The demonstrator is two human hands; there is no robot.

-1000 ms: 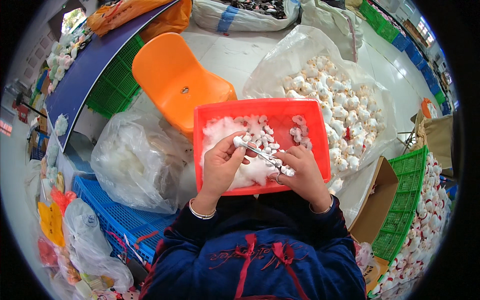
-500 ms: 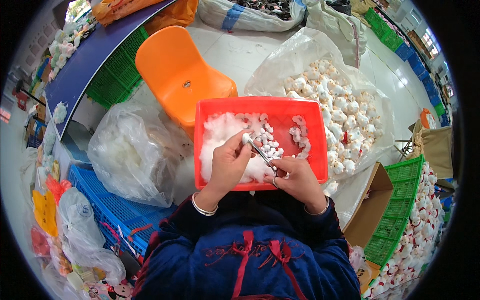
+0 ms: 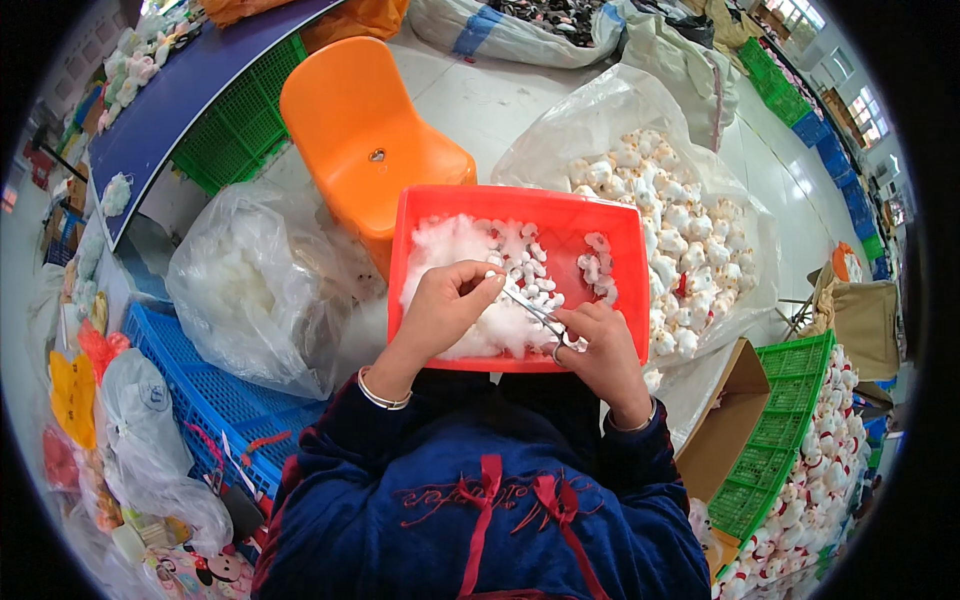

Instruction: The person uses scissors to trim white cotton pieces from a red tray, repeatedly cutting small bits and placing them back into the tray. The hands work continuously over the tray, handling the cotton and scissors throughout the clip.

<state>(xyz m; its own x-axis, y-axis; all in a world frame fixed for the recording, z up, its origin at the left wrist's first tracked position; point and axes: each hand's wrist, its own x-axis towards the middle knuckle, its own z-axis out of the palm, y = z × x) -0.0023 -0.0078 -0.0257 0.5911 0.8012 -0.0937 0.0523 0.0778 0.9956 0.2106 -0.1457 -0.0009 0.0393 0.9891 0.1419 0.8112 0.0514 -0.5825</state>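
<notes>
A red plastic tray (image 3: 610, 215) rests on my lap, filled with white stuffing fluff (image 3: 455, 250) and several small white toy pieces (image 3: 530, 265). My left hand (image 3: 445, 310) pinches a small white piece at its fingertips over the tray. My right hand (image 3: 595, 350) grips metal scissors (image 3: 530, 310), whose blades point up-left to the piece in my left hand. Both wrists wear thin bracelets.
An orange plastic chair (image 3: 365, 140) stands beyond the tray. A clear bag of white stuffing (image 3: 250, 290) sits at left over a blue crate (image 3: 190, 400). A big bag of white plush toys (image 3: 680, 220) lies at right, with green crates (image 3: 775, 430) and a cardboard box (image 3: 725, 410).
The tray and both hands sit slightly lower and more to the right in view as my head shifted. The scissors stay at the piece held by my left hand.
</notes>
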